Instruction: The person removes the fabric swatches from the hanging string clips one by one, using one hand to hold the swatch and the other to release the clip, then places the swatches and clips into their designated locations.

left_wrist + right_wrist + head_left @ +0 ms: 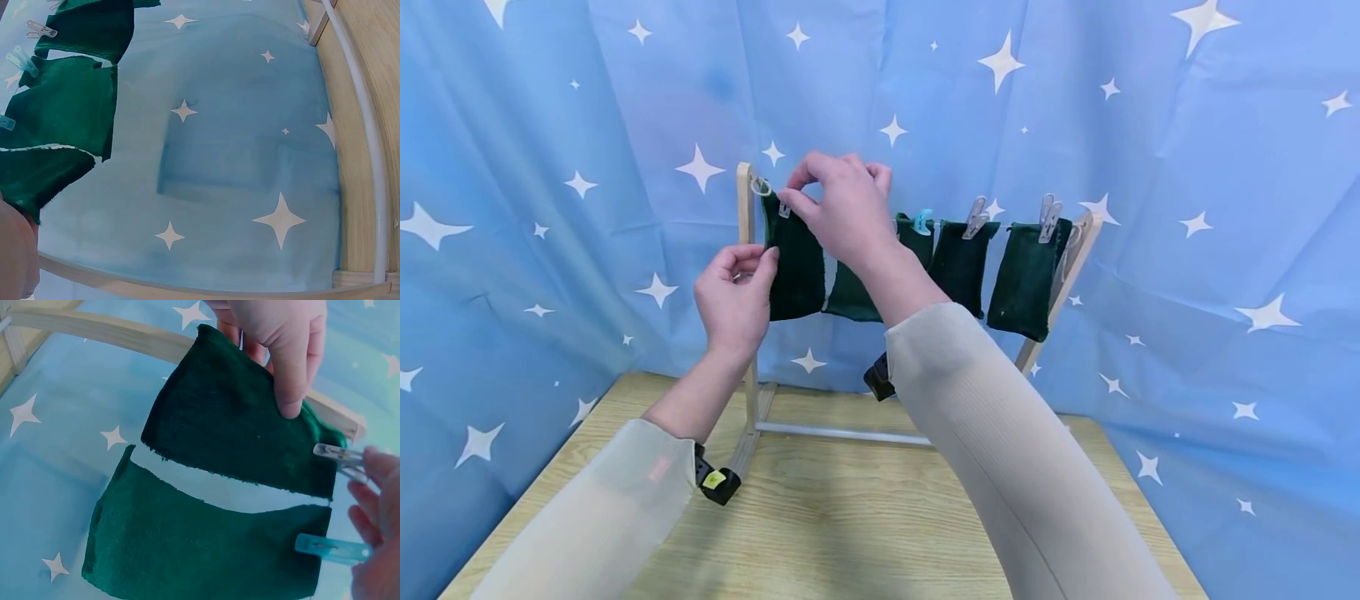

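Observation:
A dark green cloth (796,271) hangs at the left end of the line on a small wooden drying rack (746,225). My left hand (737,296) pinches its left edge, with the thumb flat on the cloth in the right wrist view. At its top edge, my right hand (850,204) pinches a clear clothespin (337,452) between thumb and fingertips; the pin's jaws are over the cloth. Beside it hangs another green cloth (206,550) with a teal clothespin (331,548), close to my right fingers. In the left wrist view my left hand (15,250) shows only partly.
Further right hang more green cloths (1022,275), held by grey clothespins (1049,221) and a light blue clothespin (922,222). The rack has a white lower bar (842,433) and stands on a wooden table (820,508). A blue star-patterned curtain (1225,250) surrounds the table.

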`<state>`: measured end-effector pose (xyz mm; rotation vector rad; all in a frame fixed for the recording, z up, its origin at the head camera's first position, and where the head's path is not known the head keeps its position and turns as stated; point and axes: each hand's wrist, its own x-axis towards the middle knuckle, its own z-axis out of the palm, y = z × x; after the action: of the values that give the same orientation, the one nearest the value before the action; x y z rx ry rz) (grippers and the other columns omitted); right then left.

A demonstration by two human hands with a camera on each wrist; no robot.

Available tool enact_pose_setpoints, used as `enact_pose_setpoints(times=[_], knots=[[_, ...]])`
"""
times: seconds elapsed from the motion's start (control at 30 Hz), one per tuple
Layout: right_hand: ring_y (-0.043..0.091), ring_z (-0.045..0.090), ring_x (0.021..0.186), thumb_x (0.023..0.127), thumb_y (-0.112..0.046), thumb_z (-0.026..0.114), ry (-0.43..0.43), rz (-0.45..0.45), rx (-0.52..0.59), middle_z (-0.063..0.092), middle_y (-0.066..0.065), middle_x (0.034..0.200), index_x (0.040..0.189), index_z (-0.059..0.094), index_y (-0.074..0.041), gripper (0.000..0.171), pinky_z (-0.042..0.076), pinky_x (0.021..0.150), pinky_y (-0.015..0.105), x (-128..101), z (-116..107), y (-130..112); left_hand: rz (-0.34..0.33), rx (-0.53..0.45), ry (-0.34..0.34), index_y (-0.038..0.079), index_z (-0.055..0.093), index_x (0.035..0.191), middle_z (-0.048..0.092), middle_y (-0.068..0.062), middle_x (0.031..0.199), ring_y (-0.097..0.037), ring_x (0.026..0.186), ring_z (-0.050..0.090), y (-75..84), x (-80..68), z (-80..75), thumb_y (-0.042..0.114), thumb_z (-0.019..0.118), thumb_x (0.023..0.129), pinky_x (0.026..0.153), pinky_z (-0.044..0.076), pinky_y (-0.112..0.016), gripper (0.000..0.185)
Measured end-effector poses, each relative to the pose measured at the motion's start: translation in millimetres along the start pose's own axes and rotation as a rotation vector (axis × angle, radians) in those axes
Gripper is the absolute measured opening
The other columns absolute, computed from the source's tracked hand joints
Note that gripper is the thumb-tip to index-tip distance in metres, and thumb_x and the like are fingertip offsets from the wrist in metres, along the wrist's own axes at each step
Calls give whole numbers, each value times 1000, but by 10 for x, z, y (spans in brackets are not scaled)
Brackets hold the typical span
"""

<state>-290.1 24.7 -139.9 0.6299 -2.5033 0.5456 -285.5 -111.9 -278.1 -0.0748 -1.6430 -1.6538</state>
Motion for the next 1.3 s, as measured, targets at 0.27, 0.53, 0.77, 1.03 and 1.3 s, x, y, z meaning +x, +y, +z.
enact_pose_setpoints(times=[0.27, 0.53, 0.77, 1.03, 1.3], knots=[[15, 51, 142, 107, -43, 72, -25, 56, 75, 75, -8, 138, 147, 68, -25, 44, 20, 127, 47, -28, -48, -19, -16, -41, -28, 0, 81, 118, 79, 12, 91, 1, 89, 75, 36, 58, -40, 25, 81, 102, 85, 60, -16, 30], [17, 48, 141, 106, -43, 74, -33, 68, 56, 75, -8, 135, 144, 71, -26, 41, 18, 127, 50, -76, -56, 35, -15, -44, -44, 6, 85, 122, 83, -11, 112, -4, 94, 73, 82, 66, -76, 28, 81, 103, 84, 60, -16, 30], [17, 51, 136, 105, -41, 75, 62, 29, 58, 79, -7, 129, 131, 79, -24, 31, 18, 128, 50, -133, -66, 92, -25, -37, -59, 4, 83, 121, 78, 10, 98, -3, 94, 75, 156, 74, -97, 31, 78, 105, 83, 60, -16, 31], [17, 52, 131, 104, -39, 77, 190, -7, 99, 82, -6, 119, 121, 86, -22, 26, 20, 126, 49, -216, -127, 152, -49, -42, -109, 4, 81, 125, 82, 6, 103, -2, 98, 76, 232, 102, -156, 30, 77, 105, 86, 60, -15, 33], [19, 53, 127, 103, -34, 80, 269, -71, 162, 83, -2, 113, 119, 86, -18, 23, 21, 123, 50, -365, -214, 246, -105, -101, -145, 5, 82, 127, 79, 23, 93, -3, 101, 75, 256, 71, -242, 26, 79, 104, 84, 60, -15, 32]])
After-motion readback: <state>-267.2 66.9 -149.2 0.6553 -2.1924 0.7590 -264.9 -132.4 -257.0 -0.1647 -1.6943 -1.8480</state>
